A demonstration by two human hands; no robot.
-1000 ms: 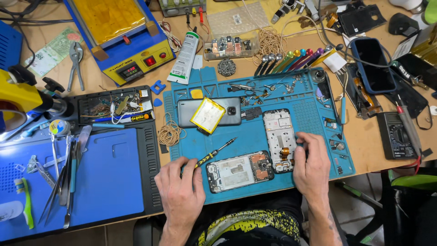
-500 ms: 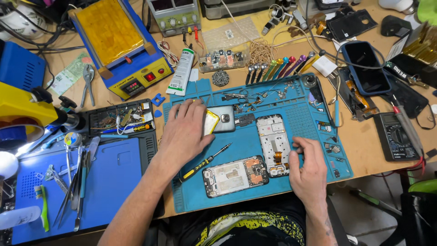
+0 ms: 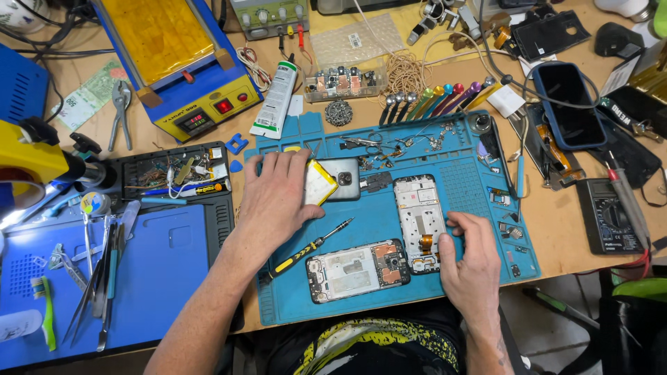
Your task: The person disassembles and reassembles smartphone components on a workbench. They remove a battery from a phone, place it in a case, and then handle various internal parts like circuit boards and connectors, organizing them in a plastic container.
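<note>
Since a second ago the left hand (image 3: pixel 278 198) has left the screwdriver (image 3: pixel 310 248) and moved up the teal mat (image 3: pixel 389 292) to the yellow battery (image 3: pixel 319 182).

Left hand lies palm down with fingers spread, resting on the left edge of the battery and gripping nothing; the battery sits on a grey phone back (image 3: pixel 345 178) near the mat's upper left. The screwdriver, black and yellow, lies free on the mat just below that hand, its tip pointing up and right. Right hand (image 3: pixel 474 260) rests at the lower right of the mat, fingers curled against the lower end of the white phone frame (image 3: pixel 419 217); whether it pinches anything cannot be told. An opened phone body (image 3: pixel 358 269) lies between the forearms on the surface.
</note>
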